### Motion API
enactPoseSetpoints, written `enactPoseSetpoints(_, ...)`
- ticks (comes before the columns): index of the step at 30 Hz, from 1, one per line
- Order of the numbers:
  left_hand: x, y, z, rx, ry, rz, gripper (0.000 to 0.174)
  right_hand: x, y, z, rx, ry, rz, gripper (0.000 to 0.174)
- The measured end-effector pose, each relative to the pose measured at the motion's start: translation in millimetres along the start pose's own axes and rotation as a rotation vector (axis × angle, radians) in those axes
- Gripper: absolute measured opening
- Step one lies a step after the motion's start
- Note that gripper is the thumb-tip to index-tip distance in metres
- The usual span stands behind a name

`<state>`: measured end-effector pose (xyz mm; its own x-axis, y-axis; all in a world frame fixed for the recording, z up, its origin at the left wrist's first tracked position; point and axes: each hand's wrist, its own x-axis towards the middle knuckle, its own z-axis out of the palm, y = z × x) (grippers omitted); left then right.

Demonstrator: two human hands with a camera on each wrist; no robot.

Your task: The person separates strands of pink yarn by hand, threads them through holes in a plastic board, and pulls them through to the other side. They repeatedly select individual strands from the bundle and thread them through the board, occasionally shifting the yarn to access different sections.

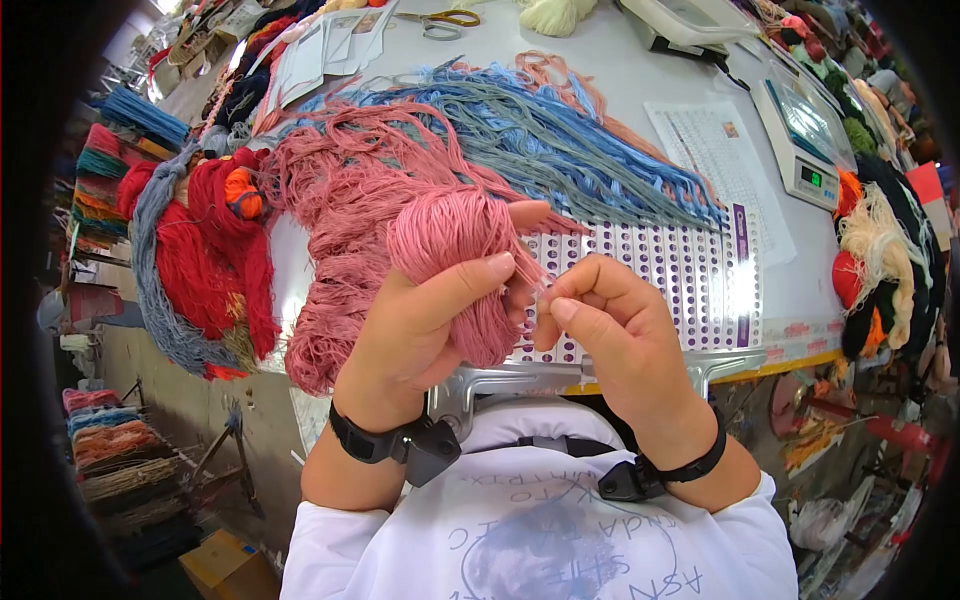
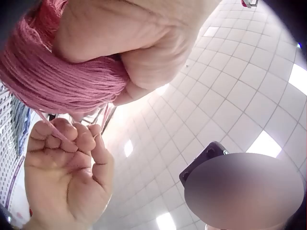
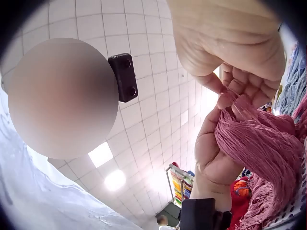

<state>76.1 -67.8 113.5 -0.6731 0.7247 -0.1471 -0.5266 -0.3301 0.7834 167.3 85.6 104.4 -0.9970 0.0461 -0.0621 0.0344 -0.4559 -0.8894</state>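
Observation:
In the head view my left hand (image 1: 405,325) grips a thick pink yarn hank (image 1: 450,232), its thumb lying across the front of the strands. Close by on the right, my right hand (image 1: 630,335) pinches a few thin pink strands (image 1: 532,268) that run taut from the hank. The left wrist view shows those strands crossing the curled fingers (image 2: 64,136) of the right hand. A large pile of loose pink yarn (image 1: 340,180) lies on the table behind and left of the hank. Both hands are above the near edge of a white perforated board (image 1: 690,325).
Blue and grey yarn lengths (image 1: 540,130) spread across the board's far side. A digital scale (image 1: 805,150) and a printed sheet (image 1: 710,150) are at right. Scissors (image 1: 440,20) lie at the back. Red yarn (image 1: 225,260) hangs at the left edge, and a metal bracket (image 1: 500,380) lines the front.

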Motion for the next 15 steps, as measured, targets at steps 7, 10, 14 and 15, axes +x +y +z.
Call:
enactPoseSetpoints(7, -1, -4, 4, -0.101, -0.051, -0.045, 0.056, 6, -5, 6, -0.007, 0.085, 0.084, 0.02)
enactPoseSetpoints(10, -1, -4, 1, -0.13, -0.16, -0.12, 0.059, 4, -10, 10, -0.192, 0.057, 0.161, 0.019)
enactPoseSetpoints(14, -3, -5, 3, -0.213, -0.165, -0.117, 0.059, 3, -9, 11, -0.345, 0.052, 0.189, 0.011)
enactPoseSetpoints(15, -3, -4, 2, -0.222, -0.154, -0.099, 0.059, 3, -7, 11, -0.335, 0.072, 0.164, 0.01)
